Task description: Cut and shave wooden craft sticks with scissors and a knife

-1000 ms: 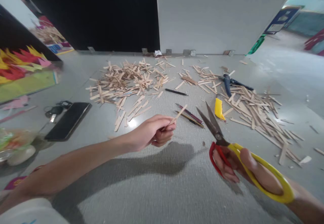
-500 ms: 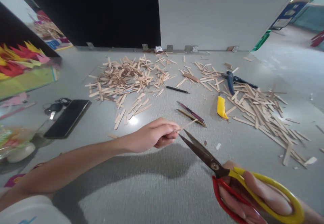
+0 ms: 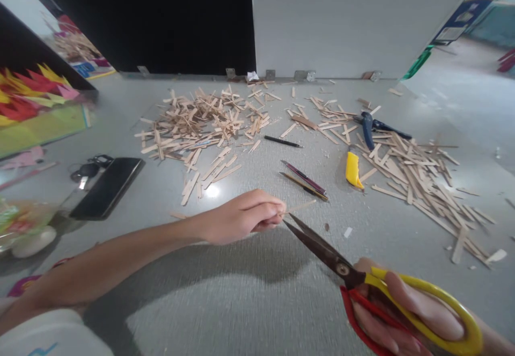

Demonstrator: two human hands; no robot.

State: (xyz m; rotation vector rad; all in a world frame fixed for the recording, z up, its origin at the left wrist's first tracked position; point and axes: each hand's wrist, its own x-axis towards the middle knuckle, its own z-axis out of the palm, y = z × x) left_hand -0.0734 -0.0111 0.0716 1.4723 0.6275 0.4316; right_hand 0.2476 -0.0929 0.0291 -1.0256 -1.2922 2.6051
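Head view: left hand [image 3: 241, 217] pinches one stick [image 3: 300, 206]; right hand [image 3: 396, 313] grips one scissors [image 3: 333, 257], blades seemingly closed.

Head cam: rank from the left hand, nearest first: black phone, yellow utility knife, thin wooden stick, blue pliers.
1. thin wooden stick: pinched in the left hand, pointing right.
2. yellow utility knife: right of the hand, a little farther back.
3. black phone: on the left side of the table.
4. blue pliers: far right, among the stick scraps.
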